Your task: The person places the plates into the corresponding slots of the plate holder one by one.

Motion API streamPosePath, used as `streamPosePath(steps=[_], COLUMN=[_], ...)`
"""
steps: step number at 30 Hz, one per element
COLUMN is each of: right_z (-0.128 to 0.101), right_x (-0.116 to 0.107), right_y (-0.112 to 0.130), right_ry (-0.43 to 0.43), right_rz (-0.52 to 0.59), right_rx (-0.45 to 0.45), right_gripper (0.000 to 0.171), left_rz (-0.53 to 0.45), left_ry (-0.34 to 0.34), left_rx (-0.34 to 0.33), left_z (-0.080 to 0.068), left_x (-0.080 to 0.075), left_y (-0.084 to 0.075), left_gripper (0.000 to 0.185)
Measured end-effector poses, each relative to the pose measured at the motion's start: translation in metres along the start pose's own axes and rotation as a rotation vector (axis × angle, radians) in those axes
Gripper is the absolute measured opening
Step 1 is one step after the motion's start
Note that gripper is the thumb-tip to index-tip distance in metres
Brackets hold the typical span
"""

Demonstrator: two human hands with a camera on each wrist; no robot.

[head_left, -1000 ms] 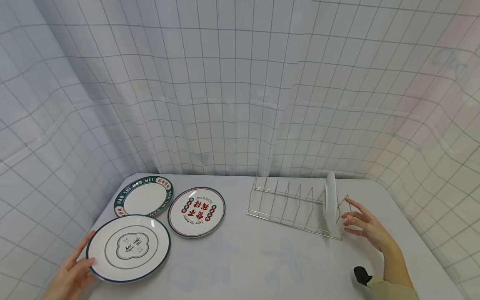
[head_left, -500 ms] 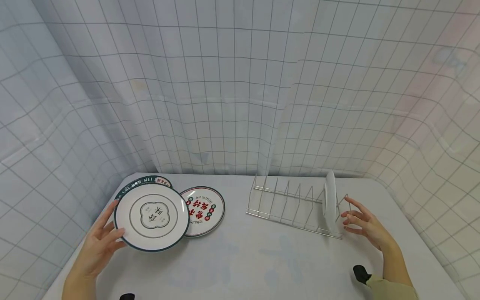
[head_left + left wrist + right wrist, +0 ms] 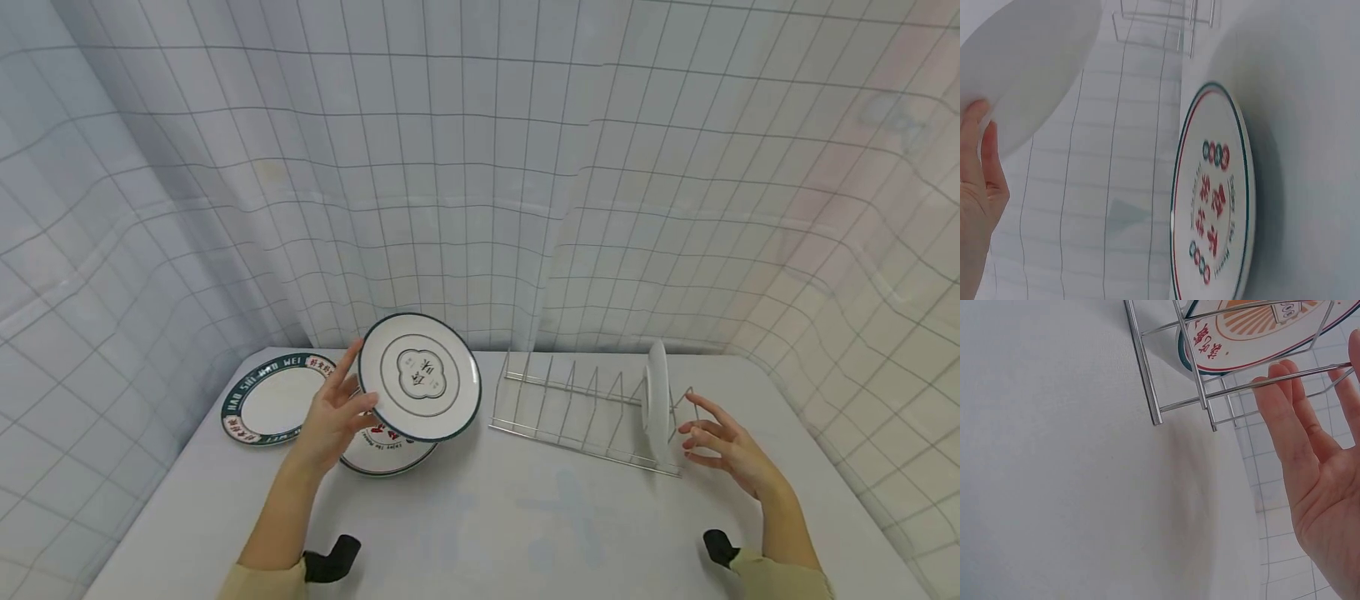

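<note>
Nearest in, the right hand [image 3: 723, 454] hangs relaxed, fingers spread, holding nothing, just right of the wire dish rack [image 3: 577, 408] on the surface [image 3: 510, 517]. At that end one plate [image 3: 658, 412] already stands upright in a slot. Left of the rack, the left hand [image 3: 330, 417] grips the green-rimmed plate [image 3: 418, 377] by its edge, fingers behind and thumb on the rim, lifted clear of the surface and tilted up towards the camera. By my reading the carry is under way: next the plate needs turning on edge and lining up with a free slot. It's white and glossy, with a dark green rim, a thin grey ring and a lobed central emblem. Beneath it lies the red-lettered plate [image 3: 1213, 200], flat. Farther left of the rack sits the dark-banded plate [image 3: 270, 398].
</note>
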State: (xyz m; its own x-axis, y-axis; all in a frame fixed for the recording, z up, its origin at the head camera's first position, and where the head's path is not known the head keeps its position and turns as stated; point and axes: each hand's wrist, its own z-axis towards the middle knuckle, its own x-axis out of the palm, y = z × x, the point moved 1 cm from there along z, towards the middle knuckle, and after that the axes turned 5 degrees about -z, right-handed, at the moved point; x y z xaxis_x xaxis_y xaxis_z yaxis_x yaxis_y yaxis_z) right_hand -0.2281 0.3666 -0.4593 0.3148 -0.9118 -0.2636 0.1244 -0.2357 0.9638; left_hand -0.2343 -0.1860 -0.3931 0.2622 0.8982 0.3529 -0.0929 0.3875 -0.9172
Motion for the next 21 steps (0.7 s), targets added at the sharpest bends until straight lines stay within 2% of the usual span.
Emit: streamPosePath(steps=[11,16,21], right_z=[0.000,0.000,0.000], right_x=[0.000,0.001,0.000], right_y=[-0.001,-0.001,-0.002], right_ry=[0.001,0.001,-0.002], right_rz=[0.010,0.017,0.017], right_rx=[-0.004,-0.001,0.002], right_gripper=[0.056,0.056,0.056], left_rz=[-0.055,-0.061,-0.057], left_ry=[0.117,0.173,0.228], left_rx=[-0.035,-0.037,-0.043], left_z=[0.057,0.075,0.086], left_x=[0.074,0.106,0.138], left_y=[0.026,0.044,0.057], left_gripper=[0.075,0.075,0.073])
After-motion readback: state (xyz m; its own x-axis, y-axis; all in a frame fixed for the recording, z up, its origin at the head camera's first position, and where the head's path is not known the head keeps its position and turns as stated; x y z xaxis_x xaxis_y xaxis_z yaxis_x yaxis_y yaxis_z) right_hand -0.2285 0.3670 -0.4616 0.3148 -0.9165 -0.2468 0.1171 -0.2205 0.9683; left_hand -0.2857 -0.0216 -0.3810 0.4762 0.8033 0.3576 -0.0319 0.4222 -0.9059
